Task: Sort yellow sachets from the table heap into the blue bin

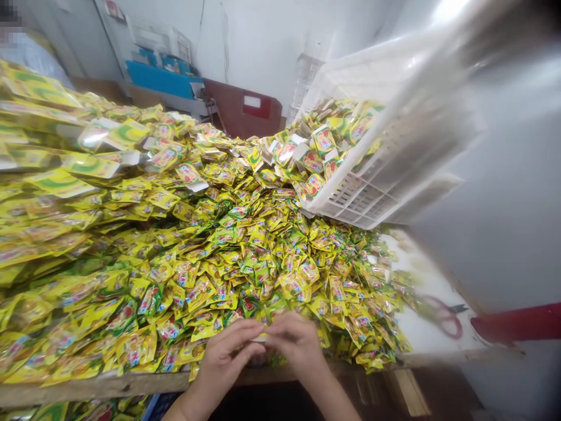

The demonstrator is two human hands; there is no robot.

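Observation:
Both my hands are together at the near edge of the table, low in the middle of the view. My left hand (232, 355) has its fingers and thumb closed around something small and pale, mostly hidden. My right hand (294, 342), slightly blurred, closes on the same spot, its fingertips meeting those of the left. Directly behind them spreads a large heap of small yellow and green packets (245, 245). Small yellow boxes (166, 156) with white flaps lie on top of the heap farther back.
A white plastic crate (363, 202) tips over the heap at the right, with small boxes inside. Red-handled scissors (449, 324) lie on the white tabletop (432, 280), beside a red object (521, 323). A wooden edge (87, 387) runs along the front. Someone's sleeve (37, 57) shows at upper left.

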